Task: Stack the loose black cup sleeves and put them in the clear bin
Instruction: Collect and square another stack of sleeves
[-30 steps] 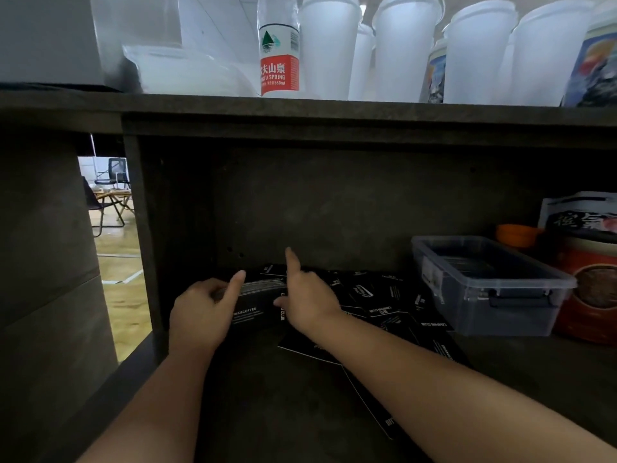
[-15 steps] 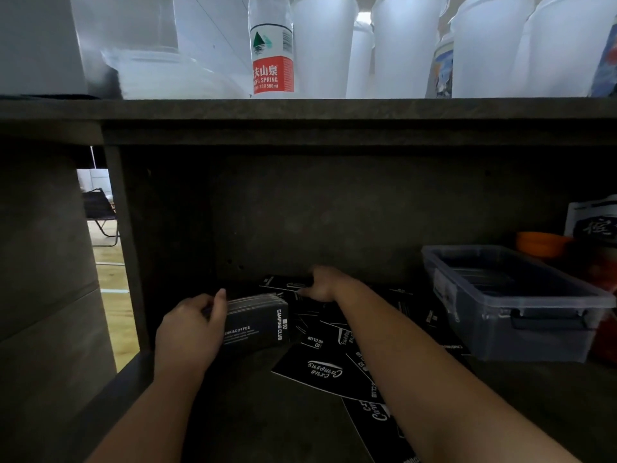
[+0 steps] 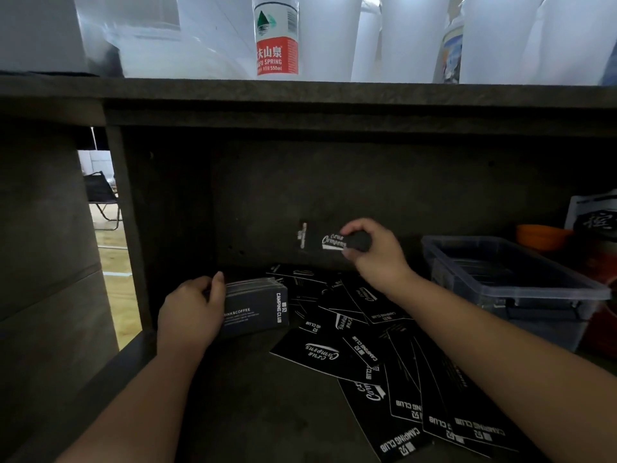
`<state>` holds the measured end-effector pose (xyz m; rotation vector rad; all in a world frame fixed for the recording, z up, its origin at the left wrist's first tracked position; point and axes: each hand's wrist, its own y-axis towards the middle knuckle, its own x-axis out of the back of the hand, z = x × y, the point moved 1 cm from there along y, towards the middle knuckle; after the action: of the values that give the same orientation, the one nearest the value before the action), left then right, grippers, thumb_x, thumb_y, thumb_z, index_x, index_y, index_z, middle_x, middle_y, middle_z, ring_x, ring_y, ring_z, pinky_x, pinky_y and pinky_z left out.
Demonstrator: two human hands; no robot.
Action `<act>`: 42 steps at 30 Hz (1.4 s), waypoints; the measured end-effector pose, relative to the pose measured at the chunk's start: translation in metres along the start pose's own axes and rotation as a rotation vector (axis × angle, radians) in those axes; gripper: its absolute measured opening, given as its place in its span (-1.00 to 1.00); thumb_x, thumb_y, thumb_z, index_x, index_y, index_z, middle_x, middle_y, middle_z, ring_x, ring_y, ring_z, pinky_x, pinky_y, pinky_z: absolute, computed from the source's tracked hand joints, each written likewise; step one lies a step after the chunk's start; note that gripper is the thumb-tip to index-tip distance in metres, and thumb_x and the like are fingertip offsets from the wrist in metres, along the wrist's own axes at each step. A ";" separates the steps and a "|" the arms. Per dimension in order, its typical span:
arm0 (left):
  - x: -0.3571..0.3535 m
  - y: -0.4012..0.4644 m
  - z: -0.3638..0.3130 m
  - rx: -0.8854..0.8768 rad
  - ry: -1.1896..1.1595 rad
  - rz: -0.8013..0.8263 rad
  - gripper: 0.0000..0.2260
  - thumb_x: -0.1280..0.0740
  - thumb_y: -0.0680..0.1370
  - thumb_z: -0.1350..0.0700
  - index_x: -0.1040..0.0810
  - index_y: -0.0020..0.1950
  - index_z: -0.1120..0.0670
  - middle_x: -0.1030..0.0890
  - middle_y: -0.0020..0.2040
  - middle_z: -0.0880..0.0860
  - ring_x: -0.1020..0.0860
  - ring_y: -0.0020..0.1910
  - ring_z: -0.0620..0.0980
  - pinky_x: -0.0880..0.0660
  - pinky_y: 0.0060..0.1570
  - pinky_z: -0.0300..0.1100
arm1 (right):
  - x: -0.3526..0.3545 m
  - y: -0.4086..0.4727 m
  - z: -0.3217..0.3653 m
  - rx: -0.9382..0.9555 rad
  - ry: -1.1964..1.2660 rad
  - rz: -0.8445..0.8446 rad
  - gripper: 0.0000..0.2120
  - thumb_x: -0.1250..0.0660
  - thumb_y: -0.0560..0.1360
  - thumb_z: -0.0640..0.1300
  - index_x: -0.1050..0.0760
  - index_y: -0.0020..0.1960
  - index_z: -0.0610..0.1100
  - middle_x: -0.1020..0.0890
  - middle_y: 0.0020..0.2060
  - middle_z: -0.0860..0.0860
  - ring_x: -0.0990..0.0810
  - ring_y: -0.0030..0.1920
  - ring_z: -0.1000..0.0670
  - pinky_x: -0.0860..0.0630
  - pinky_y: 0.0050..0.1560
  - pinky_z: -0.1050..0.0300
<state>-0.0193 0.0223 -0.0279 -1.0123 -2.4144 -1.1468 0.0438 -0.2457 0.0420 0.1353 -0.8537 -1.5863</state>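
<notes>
My left hand (image 3: 190,312) grips a stack of black cup sleeves (image 3: 255,307) standing on edge on the dark shelf at the left. My right hand (image 3: 375,252) is raised above the shelf and pinches a single black sleeve (image 3: 329,240) with white lettering, held up in front of the back wall. Several loose black sleeves (image 3: 367,349) lie scattered flat on the shelf between the stack and my right forearm. The clear bin (image 3: 510,285) stands at the right, and I cannot tell what is inside it.
The dark shelf board overhead (image 3: 300,95) carries a water bottle (image 3: 276,38) and several white cups (image 3: 407,35). An orange bowl (image 3: 541,237) and a packet (image 3: 594,215) sit behind the bin. A side panel (image 3: 128,228) bounds the shelf on the left.
My right hand has lifted off the pile with one sleeve pinched in it. My left hand stays on the stack, and the camera has moved closer.
</notes>
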 end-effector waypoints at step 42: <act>0.002 0.000 0.002 0.000 -0.089 0.002 -0.63 -0.16 0.64 -0.08 -0.65 0.00 0.13 -0.62 -0.18 0.15 -0.58 -0.14 0.15 -0.47 -0.16 -0.07 | 0.040 -0.054 -0.018 -0.306 -0.822 0.478 -0.68 -0.34 0.48 -0.01 -0.61 0.14 -0.16 -0.63 0.08 -0.08 -0.58 0.07 -0.02 -0.51 0.05 0.19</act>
<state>-0.0204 0.0248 -0.0284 -1.0874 -2.4804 -1.1238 0.0005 -0.2914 0.0127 -0.9321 -1.1344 -1.2730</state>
